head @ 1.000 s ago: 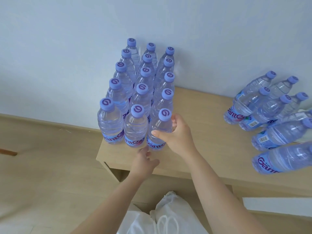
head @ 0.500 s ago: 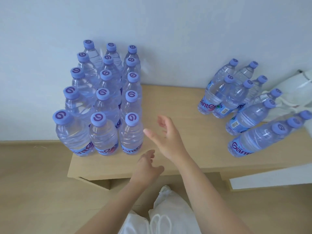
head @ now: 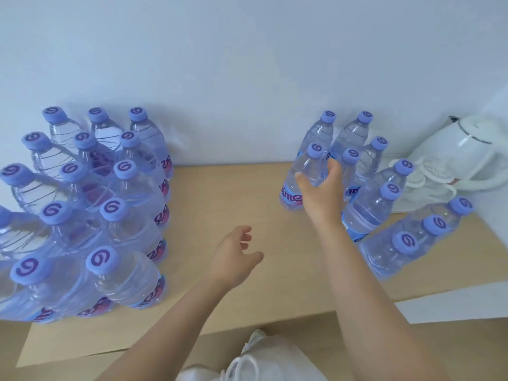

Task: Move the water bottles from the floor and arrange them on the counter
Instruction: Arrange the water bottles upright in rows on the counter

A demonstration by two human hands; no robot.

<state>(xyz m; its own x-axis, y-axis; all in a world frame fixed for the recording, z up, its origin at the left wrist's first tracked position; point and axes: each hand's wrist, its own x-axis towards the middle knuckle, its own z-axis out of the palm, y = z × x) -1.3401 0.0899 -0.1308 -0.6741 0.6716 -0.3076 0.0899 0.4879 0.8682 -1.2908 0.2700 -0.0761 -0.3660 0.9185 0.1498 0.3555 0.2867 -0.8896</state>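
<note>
Reaching across a light wooden counter (head: 233, 193), the right hand (head: 320, 193) curls its fingers and thumb around the body of a clear water bottle (head: 298, 180) with a purple cap, the front-left one of a loose group of bottles (head: 384, 193) standing toward the counter's right end. That group stretches from the back edge by the white wall (head: 247, 64) toward the front edge, its bottles close together and upright. The left hand (head: 236, 257) hovers over the middle of the counter near its front edge, palm down, fingers loosely bent and slightly apart, holding nothing. A tight block of bottles (head: 104, 210) in three columns fills the counter's left end, running from the back edge to the front edge, purple caps up, bottles touching one another. Bare wood lies between the two groups. A white electric kettle (head: 467, 155) sits at the right back corner, just behind the right-hand group. At the bottom, below the counter's front edge, pale trousers (head: 275, 361) and a wooden floor (head: 16, 342) show.
</note>
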